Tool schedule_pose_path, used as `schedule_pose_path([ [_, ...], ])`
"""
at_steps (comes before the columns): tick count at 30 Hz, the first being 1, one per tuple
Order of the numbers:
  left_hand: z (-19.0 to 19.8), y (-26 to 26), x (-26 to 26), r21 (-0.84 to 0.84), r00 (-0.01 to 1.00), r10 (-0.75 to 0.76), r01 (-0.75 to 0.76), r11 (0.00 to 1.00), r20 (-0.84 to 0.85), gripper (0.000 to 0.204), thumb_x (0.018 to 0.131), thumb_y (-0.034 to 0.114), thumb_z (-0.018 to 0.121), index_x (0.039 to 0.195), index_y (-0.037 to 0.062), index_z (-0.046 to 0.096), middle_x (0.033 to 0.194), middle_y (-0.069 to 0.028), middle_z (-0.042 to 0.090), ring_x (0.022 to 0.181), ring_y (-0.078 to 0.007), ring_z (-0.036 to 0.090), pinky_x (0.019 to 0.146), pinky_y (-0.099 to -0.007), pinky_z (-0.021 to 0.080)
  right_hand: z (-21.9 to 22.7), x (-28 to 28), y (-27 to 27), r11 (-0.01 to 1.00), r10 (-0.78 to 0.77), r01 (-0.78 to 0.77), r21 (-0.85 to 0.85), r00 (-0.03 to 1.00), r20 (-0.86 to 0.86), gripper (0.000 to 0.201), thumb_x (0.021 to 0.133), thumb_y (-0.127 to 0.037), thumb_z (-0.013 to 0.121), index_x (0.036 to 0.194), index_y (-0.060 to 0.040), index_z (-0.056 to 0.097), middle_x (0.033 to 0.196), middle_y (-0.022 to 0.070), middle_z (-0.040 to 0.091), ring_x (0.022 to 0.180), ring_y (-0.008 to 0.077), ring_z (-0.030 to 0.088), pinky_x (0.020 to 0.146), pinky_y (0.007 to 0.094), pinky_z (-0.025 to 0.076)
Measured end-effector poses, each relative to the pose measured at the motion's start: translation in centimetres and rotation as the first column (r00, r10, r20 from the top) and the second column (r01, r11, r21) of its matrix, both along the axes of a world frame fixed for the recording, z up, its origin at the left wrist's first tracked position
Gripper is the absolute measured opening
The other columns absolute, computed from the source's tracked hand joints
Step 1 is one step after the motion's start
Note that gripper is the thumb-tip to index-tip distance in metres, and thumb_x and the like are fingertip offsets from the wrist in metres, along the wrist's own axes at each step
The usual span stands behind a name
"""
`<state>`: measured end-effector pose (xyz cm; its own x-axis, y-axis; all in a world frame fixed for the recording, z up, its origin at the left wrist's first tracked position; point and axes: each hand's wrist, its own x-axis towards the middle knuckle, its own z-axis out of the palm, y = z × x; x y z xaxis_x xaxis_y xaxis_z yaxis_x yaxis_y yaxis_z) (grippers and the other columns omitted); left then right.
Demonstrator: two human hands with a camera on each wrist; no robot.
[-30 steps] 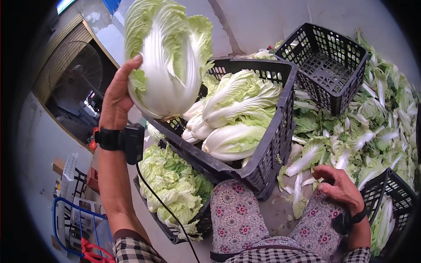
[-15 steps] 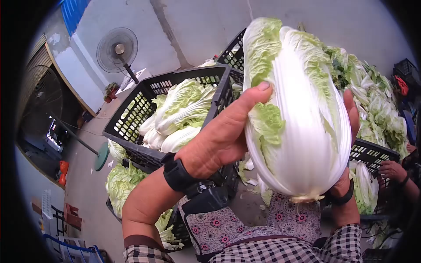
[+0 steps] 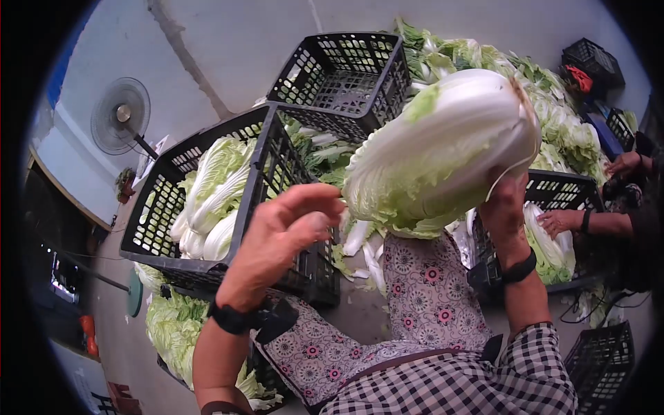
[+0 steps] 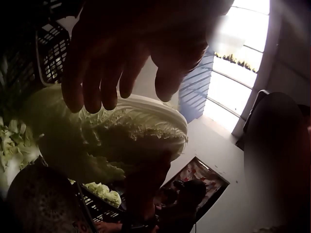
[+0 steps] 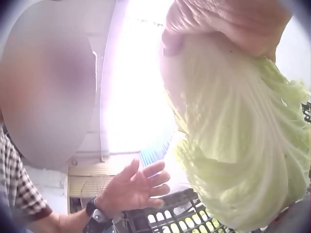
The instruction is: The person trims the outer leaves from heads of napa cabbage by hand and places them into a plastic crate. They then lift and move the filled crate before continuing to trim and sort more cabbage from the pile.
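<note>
A large Chinese cabbage (image 3: pixel 443 145) is held up in front of the lap, tilted with its root end to the upper right. My right hand (image 3: pixel 505 207) grips it from beneath near the root end; in the right wrist view that hand (image 5: pixel 228 24) wraps over the cabbage (image 5: pixel 233 126). My left hand (image 3: pixel 283 235) is off the cabbage, just left of its leafy end, fingers loosely bent and holding nothing. The left wrist view shows the same hand (image 4: pixel 126 58) with fingers spread beside the cabbage (image 4: pixel 112 131).
A black crate (image 3: pixel 173 266) with several cabbages stands at the left, another crate (image 3: pixel 339 83) behind it. Loose leaves (image 3: pixel 477 62) pile along the wall. At the right, another person's hand (image 3: pixel 560 223) touches a cabbage in a crate (image 3: pixel 564 183). A fan (image 3: pixel 121 114) stands at the back left.
The cabbage passed from my left hand, through both hands, to my right hand and turned from root-down to root-up-right. My left hand let go. The view swung right.
</note>
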<state>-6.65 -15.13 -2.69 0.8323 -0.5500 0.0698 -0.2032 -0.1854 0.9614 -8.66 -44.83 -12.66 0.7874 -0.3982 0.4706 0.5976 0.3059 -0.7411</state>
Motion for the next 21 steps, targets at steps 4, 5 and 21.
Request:
schedule_pose_path([
  [4, 1.0, 4.8, -0.5, -0.162, 0.885, 0.285, -0.241, 0.957, 0.368, 0.030, 0.090, 0.019, 0.053, 0.111, -0.0006, 0.055, 0.097, -0.0094, 0.061, 0.087, -0.0167, 0.060, 0.077, -0.0310, 0.049, 0.3, 0.1, -3.1, 0.953, -0.018, 0.016, 0.304, 1.000, 0.004, 0.063, 0.080, -0.040, 0.065, 0.126, -0.0018, 0.043, 0.115, 0.0095, 0.055, 0.105, 0.0219, 0.054, 0.092, 0.0387, 0.044],
  [5, 1.4, 6.0, -0.7, -0.113, 0.805, 0.332, -0.319, 0.941, 0.493, 0.026, 0.090, 0.017, 0.052, 0.110, -0.0002, 0.056, 0.097, -0.0078, 0.061, 0.088, -0.0150, 0.058, 0.080, -0.0300, 0.047, 0.3, 0.0, -4.2, 0.921, 0.015, -0.018, 0.388, 1.000, 0.010, 0.059, 0.083, -0.041, 0.062, 0.126, -0.0050, 0.043, 0.115, 0.0095, 0.055, 0.105, 0.0238, 0.054, 0.092, 0.0397, 0.045],
  [21, -1.3, 9.2, -2.6, 0.228, 0.562, 0.224, -0.622, 0.749, 0.796, 0.028, 0.095, 0.019, 0.047, 0.108, -0.0020, 0.059, 0.083, -0.0036, 0.059, 0.063, -0.0087, 0.042, 0.058, -0.0229, 0.036, -2.9, -6.0, -18.9, 0.881, -0.137, 0.262, 0.393, 0.938, -0.319, 0.061, 0.083, -0.045, 0.059, 0.128, -0.0061, 0.045, 0.125, 0.0125, 0.051, 0.111, 0.0295, 0.051, 0.096, 0.0443, 0.043],
])
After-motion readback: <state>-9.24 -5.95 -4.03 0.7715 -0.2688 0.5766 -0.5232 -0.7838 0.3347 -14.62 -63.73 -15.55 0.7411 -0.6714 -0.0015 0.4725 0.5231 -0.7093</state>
